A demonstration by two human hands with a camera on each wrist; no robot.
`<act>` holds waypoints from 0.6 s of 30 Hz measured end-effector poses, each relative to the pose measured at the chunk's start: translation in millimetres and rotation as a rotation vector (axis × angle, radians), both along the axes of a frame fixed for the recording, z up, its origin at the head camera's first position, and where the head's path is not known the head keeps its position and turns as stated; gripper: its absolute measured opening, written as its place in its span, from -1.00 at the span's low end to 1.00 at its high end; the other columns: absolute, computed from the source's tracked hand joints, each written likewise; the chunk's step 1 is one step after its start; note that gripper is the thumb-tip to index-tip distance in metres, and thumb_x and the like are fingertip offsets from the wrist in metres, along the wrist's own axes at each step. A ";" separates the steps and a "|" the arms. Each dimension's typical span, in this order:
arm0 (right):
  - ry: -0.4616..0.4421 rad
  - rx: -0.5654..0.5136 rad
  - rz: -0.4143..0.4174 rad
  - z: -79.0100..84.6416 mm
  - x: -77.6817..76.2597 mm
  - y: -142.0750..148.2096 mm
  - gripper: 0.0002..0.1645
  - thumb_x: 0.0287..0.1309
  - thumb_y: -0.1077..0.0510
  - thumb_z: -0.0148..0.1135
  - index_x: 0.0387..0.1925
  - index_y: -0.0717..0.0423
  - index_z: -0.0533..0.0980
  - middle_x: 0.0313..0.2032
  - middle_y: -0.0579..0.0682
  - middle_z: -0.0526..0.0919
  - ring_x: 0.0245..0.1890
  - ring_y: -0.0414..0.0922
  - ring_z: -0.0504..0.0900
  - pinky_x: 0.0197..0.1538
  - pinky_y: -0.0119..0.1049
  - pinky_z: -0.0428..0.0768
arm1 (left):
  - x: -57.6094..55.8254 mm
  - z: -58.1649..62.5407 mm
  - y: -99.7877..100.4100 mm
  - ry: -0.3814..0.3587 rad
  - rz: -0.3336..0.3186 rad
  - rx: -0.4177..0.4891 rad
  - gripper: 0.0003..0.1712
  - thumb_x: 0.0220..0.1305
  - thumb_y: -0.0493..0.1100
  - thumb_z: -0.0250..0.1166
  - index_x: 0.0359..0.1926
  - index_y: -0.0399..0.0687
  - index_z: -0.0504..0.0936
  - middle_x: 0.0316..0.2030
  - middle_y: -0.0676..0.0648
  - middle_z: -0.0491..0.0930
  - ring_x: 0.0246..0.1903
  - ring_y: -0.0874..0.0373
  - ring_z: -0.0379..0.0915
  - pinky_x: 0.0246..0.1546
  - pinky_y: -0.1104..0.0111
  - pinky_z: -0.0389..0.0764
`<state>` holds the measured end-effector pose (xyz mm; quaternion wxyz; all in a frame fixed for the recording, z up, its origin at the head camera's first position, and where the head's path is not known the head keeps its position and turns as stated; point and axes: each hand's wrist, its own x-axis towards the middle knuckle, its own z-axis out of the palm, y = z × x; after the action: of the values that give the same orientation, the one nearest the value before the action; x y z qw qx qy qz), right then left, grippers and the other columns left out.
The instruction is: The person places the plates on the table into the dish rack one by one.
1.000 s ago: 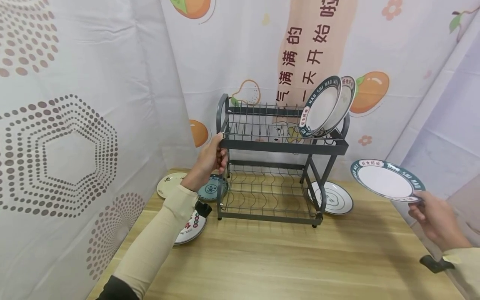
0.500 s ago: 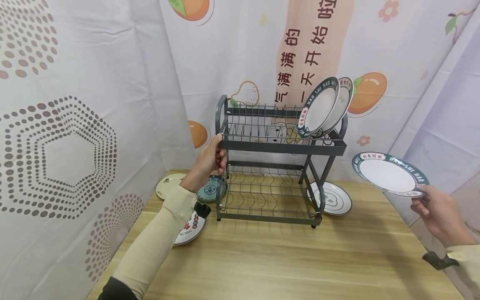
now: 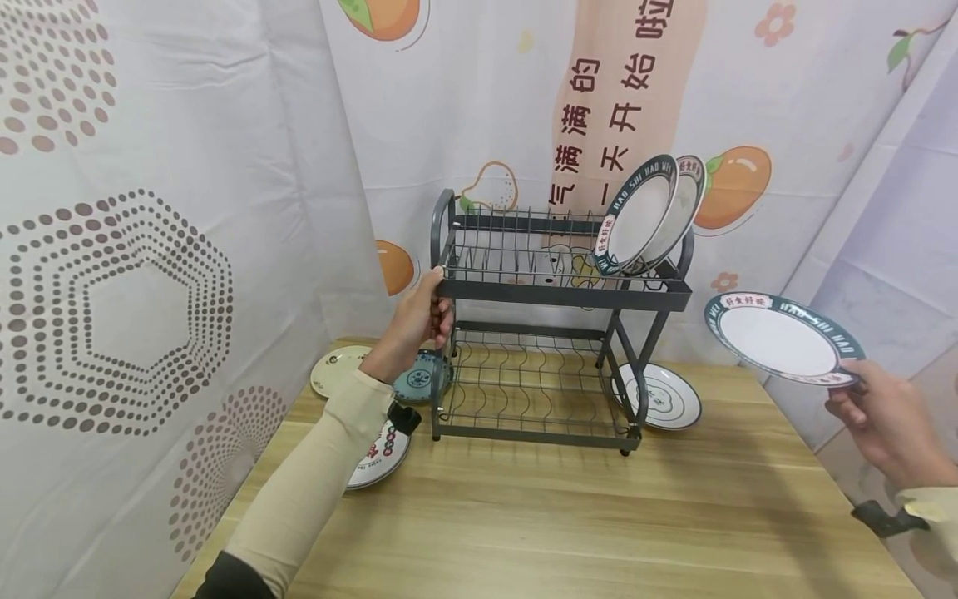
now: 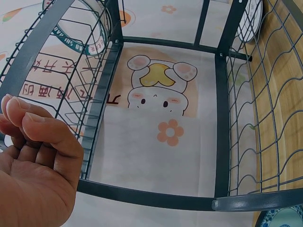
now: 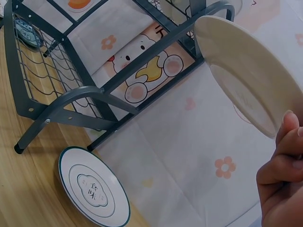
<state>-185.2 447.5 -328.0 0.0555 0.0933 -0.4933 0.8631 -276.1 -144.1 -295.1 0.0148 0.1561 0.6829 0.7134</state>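
Note:
A dark grey two-tier dish rack point(image 3: 565, 293) stands on the wooden table. My left hand point(image 3: 410, 323) grips the left front corner of its upper tier, and curled fingers point(image 4: 52, 132) show at the frame in the left wrist view. Off to the right of the rack, my right hand point(image 3: 886, 420) pinches a white plate point(image 3: 778, 343) with a green lettered rim, raised above the table and face up. The right wrist view shows the pale underside of this plate point(image 5: 253, 80). Two similar plates, a front one point(image 3: 642, 218) and one behind it point(image 3: 690, 195), lean in the upper tier's right end.
A white plate with a dark rim point(image 3: 677, 398) lies right of the rack. At the left lie a cream plate point(image 3: 329, 372), a blue patterned plate point(image 3: 419, 381) and a white plate with red print point(image 3: 382, 467), partly behind my left arm. A printed curtain point(image 3: 494, 100) hangs behind.
My right hand has lifted the plate slightly and carried it a little to the right. The left hand keeps its grip on the rack.

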 end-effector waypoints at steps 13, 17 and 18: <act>0.082 0.021 0.046 12.7 0.5 -1.4 -0.54 0.61 0.36 -0.33 0.01 0.26 0.58 -0.50 0.11 0.62 -0.76 -0.16 0.39 -0.55 -0.39 0.46 | -0.1 2.1 -0.9 0.017 -0.013 0.000 -0.25 0.52 0.44 -0.12 -0.48 -0.14 0.26 -0.68 -0.04 0.37 -0.75 0.14 0.27 -0.66 0.35 0.40; 0.092 0.012 0.059 18.0 0.5 -3.4 -0.54 0.62 0.34 -0.34 0.02 0.28 0.56 -0.53 0.12 0.62 -0.76 -0.15 0.36 -0.54 -0.38 0.44 | -1.0 2.5 -1.2 0.019 -0.013 0.002 -0.25 0.52 0.44 -0.12 -0.49 -0.12 0.26 -0.69 -0.04 0.37 -0.75 0.14 0.27 -0.67 0.35 0.40; 0.081 0.008 0.052 20.0 0.8 -3.9 -0.55 0.62 0.34 -0.32 0.01 0.27 0.57 -0.51 0.12 0.63 -0.74 -0.15 0.39 -0.53 -0.39 0.45 | -1.4 2.6 -1.3 0.017 -0.012 0.003 -0.25 0.52 0.44 -0.12 -0.49 -0.12 0.27 -0.69 -0.03 0.37 -0.75 0.14 0.27 -0.67 0.35 0.40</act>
<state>-184.4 443.6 -308.0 0.0525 0.1412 -0.4913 0.8578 -277.6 -145.4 -292.5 0.0130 0.1661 0.6809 0.7131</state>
